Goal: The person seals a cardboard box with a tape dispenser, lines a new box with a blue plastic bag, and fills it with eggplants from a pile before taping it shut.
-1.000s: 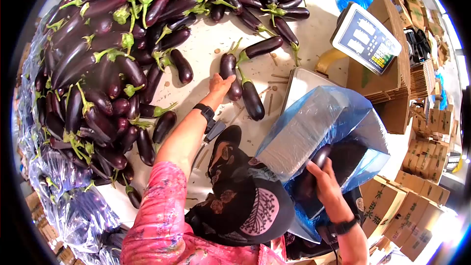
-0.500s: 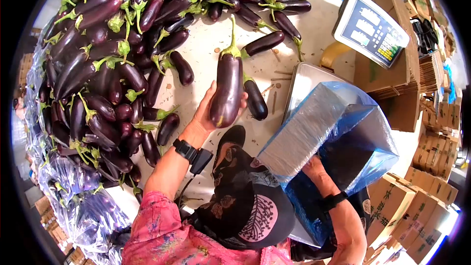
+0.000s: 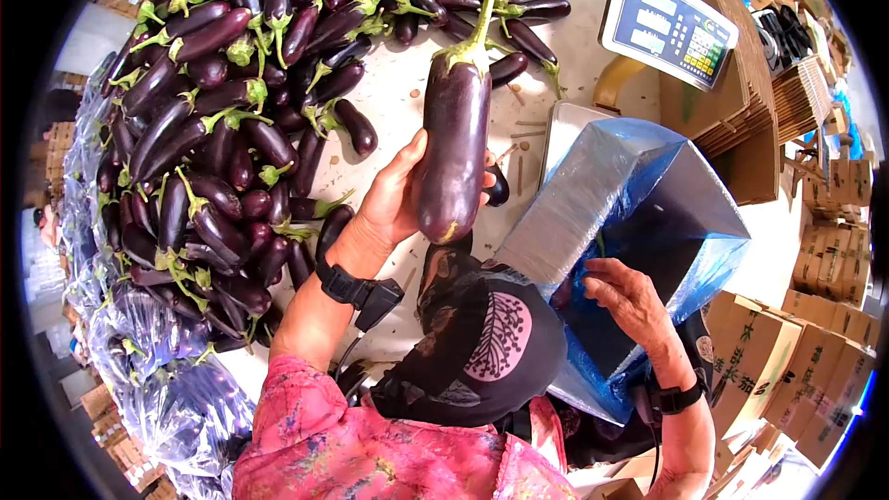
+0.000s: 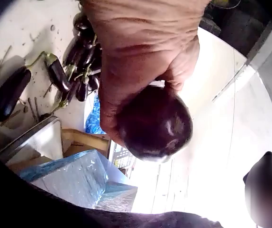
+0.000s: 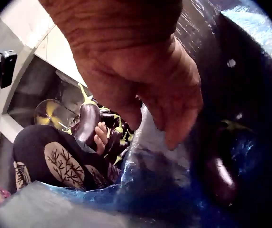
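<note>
In the head view the left hand grips a large eggplant, its green stem pointing up and away. The left wrist view shows the round end of that eggplant beneath the curled left hand. Over the blue-lined box hangs the right hand, fingers loosely bent and holding nothing. In the right wrist view an eggplant lies inside the blue lining, beside and below the right hand.
A large heap of eggplants covers the left and far side of the table. A scale display stands beyond the box, near upright cardboard. Cartons are stacked at the right, and clear plastic hangs at the left.
The left hand took an eggplant from the table and raised it closer to the camera. The right hand released an eggplant inside the box and moved up, empty.
</note>
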A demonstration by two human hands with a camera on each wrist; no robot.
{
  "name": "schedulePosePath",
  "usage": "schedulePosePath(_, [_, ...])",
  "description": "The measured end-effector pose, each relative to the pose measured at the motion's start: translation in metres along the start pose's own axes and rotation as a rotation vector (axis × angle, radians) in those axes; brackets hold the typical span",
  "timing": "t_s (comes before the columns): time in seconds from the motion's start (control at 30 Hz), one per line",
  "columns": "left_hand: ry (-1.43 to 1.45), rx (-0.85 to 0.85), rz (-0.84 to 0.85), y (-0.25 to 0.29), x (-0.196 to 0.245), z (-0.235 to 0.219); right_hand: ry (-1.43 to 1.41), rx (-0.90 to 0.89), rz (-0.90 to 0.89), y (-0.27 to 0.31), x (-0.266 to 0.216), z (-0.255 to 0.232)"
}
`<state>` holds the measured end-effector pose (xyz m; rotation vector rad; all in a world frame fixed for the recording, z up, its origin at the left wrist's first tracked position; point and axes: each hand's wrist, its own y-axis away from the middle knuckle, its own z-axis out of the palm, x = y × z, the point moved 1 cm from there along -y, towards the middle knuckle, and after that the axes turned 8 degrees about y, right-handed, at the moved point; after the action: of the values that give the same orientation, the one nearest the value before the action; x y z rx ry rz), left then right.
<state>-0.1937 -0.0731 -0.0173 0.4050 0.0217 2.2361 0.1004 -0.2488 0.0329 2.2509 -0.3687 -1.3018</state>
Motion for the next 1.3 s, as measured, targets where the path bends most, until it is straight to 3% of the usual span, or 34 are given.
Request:
schedulePosePath(0.13, [-0.163,0.024,0.095,0.005,0.004,0.018,-0.021,0.017,-0.105,-0.001,-0.012,0.007])
schedulePosePath(0.27, [-0.203,0.022,0.08,0.005,0.008,0.031,-0.144,0.122,-0.111,-0.002,-0.029,0.007])
schedulePosePath(0.37, [-0.362,0.078,0.179,-0.001,0.001,0.062,-0.243,0.129,-0.139,-0.004,-0.056,-0.001])
schedulePosePath(0.53, [-0.58,-0.099,0.054,-0.009,-0.021,0.104,-0.414,0.218,-0.416,-0.031,-0.109,0.008])
schedulePosePath(0.57, [-0.875,-0.177,0.128,-0.009,-0.018,0.118,-0.561,0.165,-0.406,-0.032,-0.122,0.007])
schedulePosePath(0.63, [-0.83,-0.168,0.051,0.0,-0.017,0.138,-0.891,0.02,-0.402,-0.035,-0.124,-0.002])
schedulePosePath(0.67, [-0.897,-0.176,0.122,0.001,-0.017,0.135,-0.894,-0.016,-0.42,-0.035,-0.116,-0.005])
schedulePosePath(0.77, [-0.911,-0.166,0.07,0.005,-0.01,0.13,-1.069,-0.194,-0.427,-0.042,-0.089,-0.001])
schedulePosePath(0.8, [-0.914,-0.153,0.109,0.006,-0.013,0.129,-1.178,-0.129,-0.295,-0.038,-0.093,0.001])
schedulePosePath(0.9, [-0.822,-0.128,0.055,0.009,-0.014,0.127,-1.387,-0.166,-0.262,-0.051,-0.081,-0.002])
schedulePosePath(0.93, [-0.814,-0.121,0.068,0.007,-0.016,0.124,-1.412,-0.261,-0.281,-0.052,-0.078,-0.003])
schedulePosePath(1.03, [-0.827,-0.099,0.071,0.008,-0.016,0.111,-1.28,-0.099,-0.319,-0.034,-0.08,0.0])
schedulePosePath(1.07, [-0.874,-0.05,0.045,0.009,-0.014,0.107,-1.109,-0.124,-0.337,-0.017,-0.076,-0.007])
schedulePosePath(1.17, [-0.991,0.08,-0.019,0.011,-0.007,0.073,-0.817,-0.039,-0.158,0.033,-0.06,-0.033])
schedulePosePath(1.3, [-1.033,0.16,-0.172,0.003,-0.021,0.028,-0.681,0.135,0.126,0.08,-0.052,-0.036])
